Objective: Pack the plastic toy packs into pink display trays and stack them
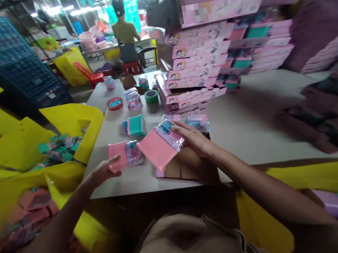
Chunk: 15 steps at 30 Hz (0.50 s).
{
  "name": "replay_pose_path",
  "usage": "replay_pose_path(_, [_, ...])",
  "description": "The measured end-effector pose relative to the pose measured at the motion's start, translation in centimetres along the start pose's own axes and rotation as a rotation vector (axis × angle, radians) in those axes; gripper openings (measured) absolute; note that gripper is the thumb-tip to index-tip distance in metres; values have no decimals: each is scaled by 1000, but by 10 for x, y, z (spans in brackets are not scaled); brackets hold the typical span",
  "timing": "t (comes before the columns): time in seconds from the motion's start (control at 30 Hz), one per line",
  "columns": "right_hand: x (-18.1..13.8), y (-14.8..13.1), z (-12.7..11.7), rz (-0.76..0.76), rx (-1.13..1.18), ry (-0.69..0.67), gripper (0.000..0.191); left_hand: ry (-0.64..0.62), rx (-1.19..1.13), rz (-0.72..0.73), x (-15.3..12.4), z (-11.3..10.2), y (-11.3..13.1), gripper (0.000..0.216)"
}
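My left hand is closed around the end of a pink boxed toy with a clear plastic front, low over the table's left edge. Higher and to the right, my right hand grips a second pink boxed toy by its clear end, tilted, above an open cardboard carton. A teal boxed toy lies on the table just behind them. More clear packs show behind my right fingers, partly hidden. What the clear fronts contain is too blurred to name.
Yellow bins with pink and teal packs stand at the left, blue crates behind. On the table are green tape, a red dish and stacked pink cartons. One person sits far back; another is behind the stack.
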State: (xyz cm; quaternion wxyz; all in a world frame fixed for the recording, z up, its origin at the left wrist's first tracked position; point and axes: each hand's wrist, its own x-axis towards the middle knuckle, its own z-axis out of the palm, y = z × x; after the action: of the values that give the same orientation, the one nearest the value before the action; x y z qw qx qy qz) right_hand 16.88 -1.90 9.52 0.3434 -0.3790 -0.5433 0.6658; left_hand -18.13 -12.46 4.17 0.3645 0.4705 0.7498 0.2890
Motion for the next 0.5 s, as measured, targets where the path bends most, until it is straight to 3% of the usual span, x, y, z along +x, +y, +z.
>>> replay_pose_path(0.07, [-8, -1, -15, -16, -20, 26, 63, -29, 35, -36, 8, 11, 6, 82])
replay_pose_path(0.1, [-12, -1, -21, -25, -27, 36, 64, 21, 51, -43, 9, 14, 11, 85])
replay_pose_path(0.2, [-18, -3, -29, -65, -32, 55, 65, 328, -35, 129, 0, 28, 40, 87])
replay_pose_path(0.23, [-19, -3, -28, -83, -36, 57, 66, 361, -156, 215, -7, 37, 54, 85])
replay_pose_path(0.3, [-20, -4, -23, -145, -58, 71, 66, 209, -497, 311, -25, 66, 84, 79])
replay_pose_path(0.37, [-22, -4, -18, -237, -107, 99, 64, -10, -796, 266, -43, 97, 109, 80])
replay_pose_path(0.43, [-24, -2, -19, -303, -146, 110, 61, -86, -988, 207, -53, 121, 125, 83])
replay_pose_path(0.5, [-26, -1, -31, -307, -141, 33, 62, -135, -1113, 147, -52, 131, 128, 72])
